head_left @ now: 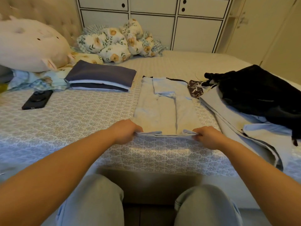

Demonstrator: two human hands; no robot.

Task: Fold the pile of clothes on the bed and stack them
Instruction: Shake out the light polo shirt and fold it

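- Left hand (124, 131) and right hand (207, 136): each pinches a near corner of the light blue shirt (166, 108), hem edge lifted off the bed (81, 121).
- Shirt lies centre frame, sides folded in.
- Folded stack (101, 78) upper left, well apart.
- Unfolded pile (254, 101) right, just beside shirt edge.
- Phone (37, 99) left; bare bedspread between it and the shirt.
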